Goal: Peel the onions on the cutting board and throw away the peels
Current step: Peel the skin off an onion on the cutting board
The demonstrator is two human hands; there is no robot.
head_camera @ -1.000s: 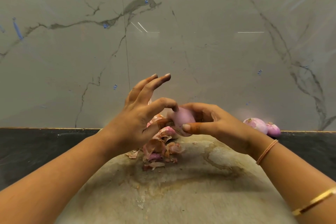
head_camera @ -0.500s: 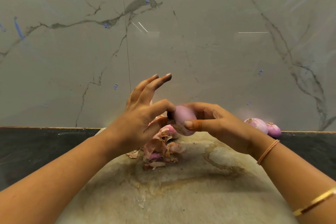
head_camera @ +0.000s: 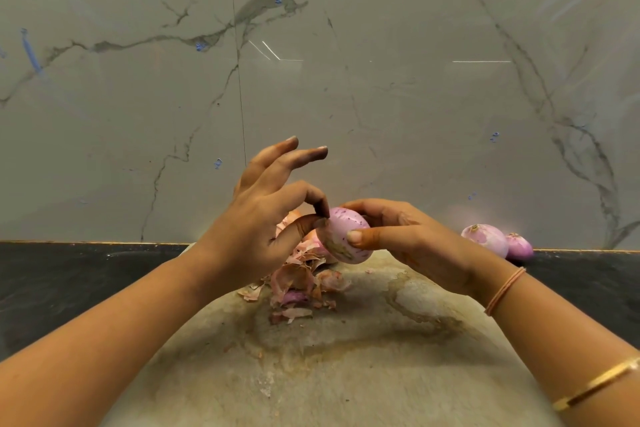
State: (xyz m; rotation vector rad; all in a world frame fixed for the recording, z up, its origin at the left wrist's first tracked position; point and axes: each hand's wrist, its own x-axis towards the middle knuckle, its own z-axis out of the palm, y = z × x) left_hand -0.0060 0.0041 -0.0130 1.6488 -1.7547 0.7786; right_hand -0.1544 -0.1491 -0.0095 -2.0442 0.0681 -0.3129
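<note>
Right hand (head_camera: 408,244) grips a nearly bare purple onion (head_camera: 344,236); left hand (head_camera: 256,229) pinches its skin. Two peeled pink onions (head_camera: 485,240) lie aside, papery pink peels (head_camera: 298,277) undiscarded.

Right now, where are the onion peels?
In the head view, the onion peels lie piled on the cutting board, just below the left hand.
</note>
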